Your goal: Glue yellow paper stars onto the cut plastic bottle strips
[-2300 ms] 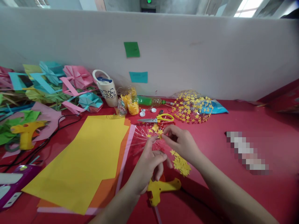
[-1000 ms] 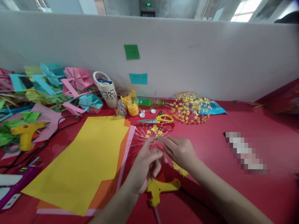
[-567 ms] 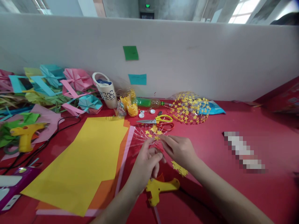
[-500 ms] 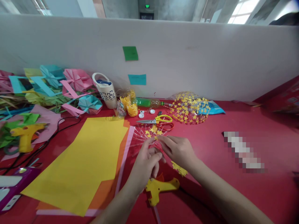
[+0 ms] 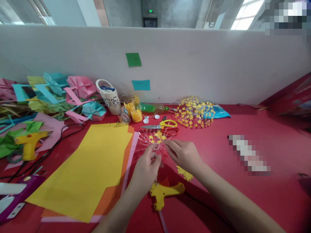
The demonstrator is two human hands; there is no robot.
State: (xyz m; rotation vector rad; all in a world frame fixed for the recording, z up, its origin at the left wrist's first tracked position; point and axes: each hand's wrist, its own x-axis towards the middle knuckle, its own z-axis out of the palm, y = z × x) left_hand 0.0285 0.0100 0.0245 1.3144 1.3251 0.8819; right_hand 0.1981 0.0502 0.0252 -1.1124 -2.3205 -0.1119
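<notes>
A clear plastic piece with splayed strips (image 5: 143, 137) lies in front of me, several yellow stars (image 5: 157, 135) stuck on it. My left hand (image 5: 147, 165) is closed at its near rim, index finger and thumb curled in at the plastic. From the right, my right hand (image 5: 183, 153) pinches at its edge beside a star; what sits between those fingertips is hidden. Below the hands rests a yellow glue gun (image 5: 165, 192) with a glue stick in its back. Loose yellow stars (image 5: 184, 173) lie under my right wrist. Scissors (image 5: 161, 125) with yellow and red handles lie just beyond.
Yellow sheets (image 5: 82, 168) over orange ones lie to the left. A second glue gun (image 5: 30, 142), paper flowers (image 5: 80, 85) and a white cup (image 5: 110, 98) are further left. A star-covered clear plastic dome (image 5: 194, 111) and a green bottle (image 5: 149, 107) stand by the white partition (image 5: 194, 64).
My left hand has drawn back slightly down and left from the star. My right hand stays pinched beside the plastic. The view has tilted up a little.
</notes>
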